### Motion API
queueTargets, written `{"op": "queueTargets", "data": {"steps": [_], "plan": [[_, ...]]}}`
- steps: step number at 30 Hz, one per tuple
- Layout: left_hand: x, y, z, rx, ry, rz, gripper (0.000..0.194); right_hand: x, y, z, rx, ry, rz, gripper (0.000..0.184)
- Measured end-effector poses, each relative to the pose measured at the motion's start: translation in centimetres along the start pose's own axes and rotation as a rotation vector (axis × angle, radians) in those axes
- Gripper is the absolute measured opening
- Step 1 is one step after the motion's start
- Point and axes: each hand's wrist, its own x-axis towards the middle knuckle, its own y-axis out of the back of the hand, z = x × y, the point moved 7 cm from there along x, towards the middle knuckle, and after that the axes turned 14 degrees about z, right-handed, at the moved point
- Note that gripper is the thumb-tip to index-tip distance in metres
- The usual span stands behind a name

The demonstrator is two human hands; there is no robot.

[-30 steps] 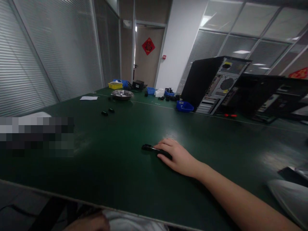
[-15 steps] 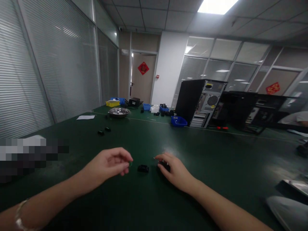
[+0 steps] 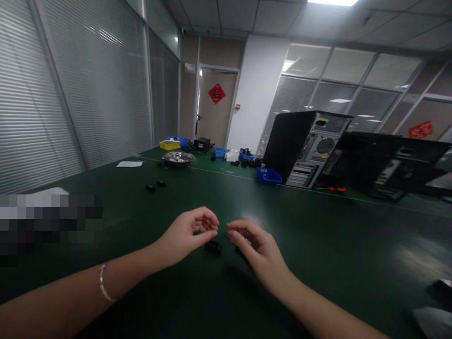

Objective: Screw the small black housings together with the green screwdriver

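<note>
My left hand is closed in a pinch on a thin green piece, too small to identify. The far end of this piece meets the fingertips of my right hand, whose thumb and index finger are pressed together there. Both hands hover just above the table, fingertips almost meeting. Directly below them lies a small black block-like part, partly in shadow. Whatever lies under my right palm is dark and hard to make out.
Two small black parts lie to the left. Farther back are a metal bowl, a yellow bin and a blue bin. A computer tower stands at the back right, near a red-handled tool. White paper lies back left.
My left hand came up from below the table edge, then moved right to meet my right hand. My right hand has gone from resting over a black item to pinching at the green piece.
</note>
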Motion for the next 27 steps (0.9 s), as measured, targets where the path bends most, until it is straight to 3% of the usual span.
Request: {"op": "queueTargets", "data": {"steps": [4, 7, 10, 12, 15, 19, 24, 27], "plan": [[-0.7, 0.5, 2.8, 0.35, -0.396, 0.091, 0.007, 0.3, -1.9, 0.4, 0.267, -0.204, -0.062, 0.028], [-1.4, 0.3, 4.0, 0.454, -0.654, 0.069, 0.011, 0.6, -2.7, 0.5, 0.398, -0.278, -0.096, 0.031], [-1.8, -0.2, 4.2, 0.49, -0.838, -0.001, 0.014, 0.7, -2.8, 0.8, 0.463, -0.342, -0.087, 0.032], [-1.7, -0.4, 4.1, 0.506, -0.884, -0.028, 0.014, 0.8, -2.8, 1.0, 0.5, -0.369, -0.069, 0.033], [-1.0, -0.2, 4.0, 0.489, -0.834, -0.008, 0.013, 1.0, -2.6, 1.1, 0.543, -0.364, -0.028, 0.031], [0.4, 0.3, 3.5, 0.48, -0.654, 0.046, 0.013, 1.3, -2.2, 1.2, 0.533, -0.31, 0.023, 0.026], [1.0, -0.2, 2.1, 0.414, -0.45, -0.034, 0.009, 1.4, -2.1, 2.1, 0.457, -0.274, 0.055, 0.02], [1.2, -0.2, 1.4, 0.353, -0.366, -0.007, 0.01, 1.4, -2.3, 2.4, 0.408, -0.252, 0.035, 0.017]]}}
